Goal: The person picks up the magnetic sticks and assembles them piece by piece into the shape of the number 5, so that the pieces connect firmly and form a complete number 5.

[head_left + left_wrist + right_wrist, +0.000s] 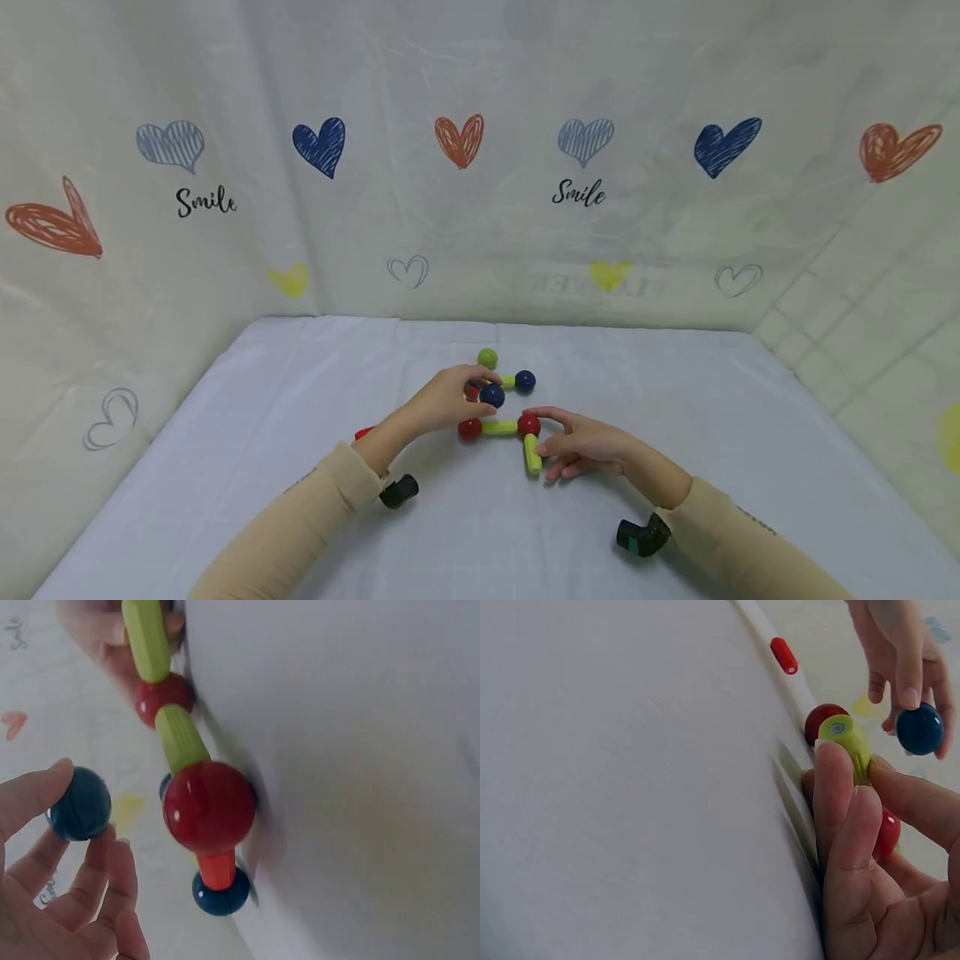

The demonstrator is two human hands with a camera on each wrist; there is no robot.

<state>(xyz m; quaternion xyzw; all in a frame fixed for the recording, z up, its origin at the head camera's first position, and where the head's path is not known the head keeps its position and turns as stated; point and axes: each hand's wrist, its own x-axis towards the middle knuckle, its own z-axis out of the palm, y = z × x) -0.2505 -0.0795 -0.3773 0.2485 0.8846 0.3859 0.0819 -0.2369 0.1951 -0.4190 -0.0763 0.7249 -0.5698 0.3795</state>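
Note:
Raised over the table, my left hand (pixel 450 400) pinches a dark blue ball (pixel 492 395) between its thumb and fingertips. Below it lies a joined figure of balls and sticks. A yellow-green stick (pixel 498 427) links the figure's left red ball (pixel 470 429) to its right red ball (pixel 528 426). From the right ball another yellow-green stick (pixel 532 454) points toward me, held by my right hand (pixel 588 442) at thumb and fingers, its index finger at the ball. In the left wrist view, an orange-red stick (pixel 216 870) joins the near red ball to another blue ball (pixel 221 894).
Behind the hands sit a green ball (pixel 487 358) and a dark blue ball (pixel 525 382) on a yellow-green stick. A loose red stick (pixel 784 655) lies to the left, mostly behind my left wrist in the head view. A printed curtain stands behind the white-covered table (pixel 465 533).

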